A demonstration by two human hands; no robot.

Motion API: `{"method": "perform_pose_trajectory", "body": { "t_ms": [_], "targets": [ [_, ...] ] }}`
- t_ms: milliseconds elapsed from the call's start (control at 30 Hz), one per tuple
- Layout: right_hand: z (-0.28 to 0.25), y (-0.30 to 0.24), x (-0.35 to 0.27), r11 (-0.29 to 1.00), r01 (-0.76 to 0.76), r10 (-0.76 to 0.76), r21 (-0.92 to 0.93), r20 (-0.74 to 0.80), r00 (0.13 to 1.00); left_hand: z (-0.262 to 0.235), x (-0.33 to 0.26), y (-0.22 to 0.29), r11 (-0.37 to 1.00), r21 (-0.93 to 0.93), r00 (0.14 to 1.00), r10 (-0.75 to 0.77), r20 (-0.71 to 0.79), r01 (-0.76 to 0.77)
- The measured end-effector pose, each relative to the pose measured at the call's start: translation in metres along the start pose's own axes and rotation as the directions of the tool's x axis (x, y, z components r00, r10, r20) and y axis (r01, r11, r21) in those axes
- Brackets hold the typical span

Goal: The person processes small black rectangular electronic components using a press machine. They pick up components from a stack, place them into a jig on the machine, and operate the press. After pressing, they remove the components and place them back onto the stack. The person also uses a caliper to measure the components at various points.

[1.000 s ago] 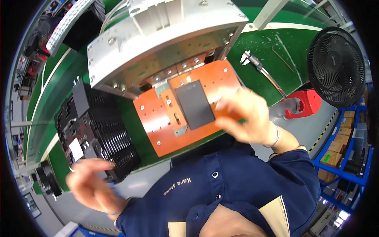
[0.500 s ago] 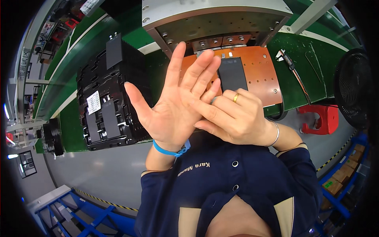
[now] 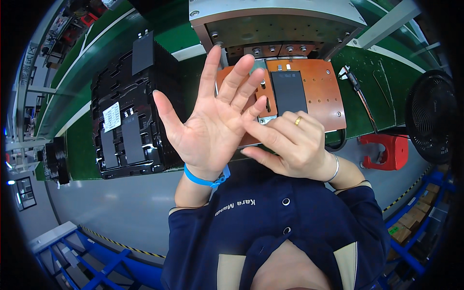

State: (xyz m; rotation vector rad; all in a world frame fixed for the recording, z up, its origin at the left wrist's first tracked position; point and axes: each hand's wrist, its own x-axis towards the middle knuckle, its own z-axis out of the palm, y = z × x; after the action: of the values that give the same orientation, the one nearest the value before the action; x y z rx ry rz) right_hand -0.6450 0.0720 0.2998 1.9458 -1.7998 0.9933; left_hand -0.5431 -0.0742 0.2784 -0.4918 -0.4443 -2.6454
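Now, keep your left hand (image 3: 212, 123) fingers spread wide, holding nothing; your right hand (image 3: 290, 145) fingers press its palm, the orange fixture plate (image 3: 324, 92) just beyond.

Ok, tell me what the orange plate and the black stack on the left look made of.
The orange plate looks like a rigid resin or fibre board with a matt finish: flat, drilled, with small screws; it could also be painted metal. The black stack seems to be thin moulded plastic trays, judging by its faint sheen and fine layered edges.
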Motion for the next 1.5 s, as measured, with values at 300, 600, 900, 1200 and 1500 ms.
{"method": "perform_pose_trajectory", "body": {
  "t_ms": [300, 600, 900, 1200, 1500],
  "targets": [
    [-0.004, 0.004, -0.009, 0.994, -0.021, 0.006, 0.105, 0.140, 0.990, -0.015, 0.003, 0.003, 0.980, 0.179, 0.992, 0.066, 0.112, -0.085],
    [-0.028, 0.022, -0.054, 0.874, -0.480, 0.485, -0.073, 0.085, 0.870, 0.003, -0.013, -0.001, -0.467, 0.853, 0.970, -0.048, 0.237, -0.232],
    [-0.025, 0.091, -0.007, 0.949, -0.310, 0.316, -0.060, 0.143, 0.938, 0.015, 0.006, -0.013, -0.683, 0.686, 0.910, -0.407, -0.074, -0.250],
    [-0.013, 0.095, -0.003, 0.957, -0.200, 0.250, -0.209, 0.249, 0.936, 0.012, 0.007, -0.011, -0.649, 0.725, 0.906, -0.415, -0.081, -0.232],
    [-0.009, 0.099, -0.001, 0.963, -0.215, 0.239, -0.161, 0.150, 0.959, 0.011, 0.006, -0.011, -0.662, 0.716, 0.902, -0.419, -0.107, -0.222]
  ]
}}
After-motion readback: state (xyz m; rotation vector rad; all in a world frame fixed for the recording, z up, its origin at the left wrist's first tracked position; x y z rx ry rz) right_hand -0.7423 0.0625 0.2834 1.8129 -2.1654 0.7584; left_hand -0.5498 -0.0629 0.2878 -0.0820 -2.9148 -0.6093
